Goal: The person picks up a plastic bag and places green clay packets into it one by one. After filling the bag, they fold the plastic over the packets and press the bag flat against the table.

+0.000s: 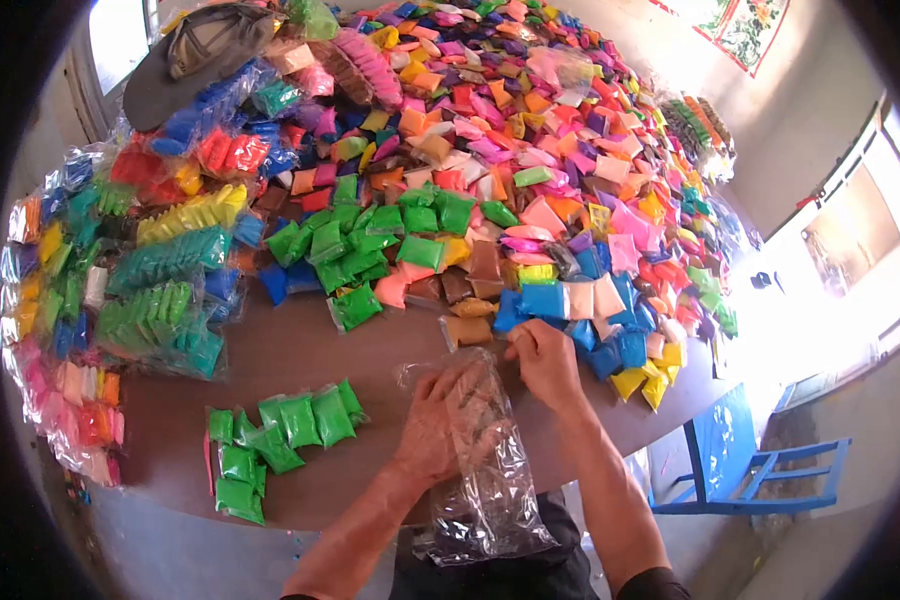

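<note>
A long clear plastic bag (495, 490) hangs from my left hand (435, 425) over the front edge of the table, partly covering the fingers, which are curled on it near its top. My right hand (548, 368) is closed just right of the bag's upper end, fingertips pinched together; whether anything is between them is hidden. Beyond it lie blue packets (545, 301) and a tan packet (468, 331). To the left of my left hand, small green packets (298, 420) lie in a loose group on the brown table (360, 365).
A huge heap of mixed coloured packets (490, 130) covers the back of the table. Bagged rows of teal packets (170, 258) and a dark cap (205, 55) on more bags fill the left. Loose green packets (340, 240) lie mid-table. A blue chair (725, 450) stands at right.
</note>
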A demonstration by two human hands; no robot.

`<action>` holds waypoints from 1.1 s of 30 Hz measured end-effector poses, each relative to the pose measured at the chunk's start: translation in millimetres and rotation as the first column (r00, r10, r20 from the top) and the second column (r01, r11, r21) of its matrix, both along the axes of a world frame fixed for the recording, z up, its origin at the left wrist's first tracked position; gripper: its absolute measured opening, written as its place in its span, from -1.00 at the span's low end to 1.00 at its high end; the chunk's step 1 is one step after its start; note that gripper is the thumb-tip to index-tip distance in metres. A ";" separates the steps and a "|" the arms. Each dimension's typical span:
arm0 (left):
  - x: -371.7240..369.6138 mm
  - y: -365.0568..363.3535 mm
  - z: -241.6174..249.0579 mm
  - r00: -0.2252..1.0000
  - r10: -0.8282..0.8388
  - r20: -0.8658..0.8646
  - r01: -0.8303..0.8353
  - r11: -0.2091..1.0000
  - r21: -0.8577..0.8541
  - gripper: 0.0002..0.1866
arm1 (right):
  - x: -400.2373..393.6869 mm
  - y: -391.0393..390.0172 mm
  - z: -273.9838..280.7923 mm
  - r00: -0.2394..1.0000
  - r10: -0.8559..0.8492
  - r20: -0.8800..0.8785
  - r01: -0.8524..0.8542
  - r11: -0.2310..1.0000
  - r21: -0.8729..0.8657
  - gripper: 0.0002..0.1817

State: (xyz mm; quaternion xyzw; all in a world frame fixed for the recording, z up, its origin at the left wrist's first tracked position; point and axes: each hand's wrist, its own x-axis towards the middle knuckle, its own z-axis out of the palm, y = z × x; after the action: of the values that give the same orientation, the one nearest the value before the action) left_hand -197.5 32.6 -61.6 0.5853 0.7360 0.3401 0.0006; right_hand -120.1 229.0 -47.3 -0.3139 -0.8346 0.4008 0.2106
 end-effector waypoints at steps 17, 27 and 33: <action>0.6 5.7 4.9 0.999 -0.031 0.018 0.033 0.991 -0.131 -0.33 | 4.6 1.0 -9.7 0.981 0.179 0.070 -0.175 0.983 -0.059 -0.76; -2.7 3.5 -13.8 0.997 -0.052 -0.065 0.048 0.997 -0.060 -0.34 | -4.5 -9.2 -3.2 0.974 0.118 0.191 -0.151 0.975 0.164 -0.67; -0.4 6.6 -6.4 0.999 0.026 -0.038 -0.027 0.999 -0.038 -0.29 | 24.1 -1.9 -10.9 0.991 0.127 -0.044 -0.131 0.983 -0.131 -0.76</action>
State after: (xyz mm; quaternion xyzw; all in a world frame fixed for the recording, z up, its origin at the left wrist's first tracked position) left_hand -197.9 39.2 -68.1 0.5817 0.7499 0.3150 -0.0066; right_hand -96.0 227.1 -58.2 -0.2655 -0.8205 0.4741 0.1772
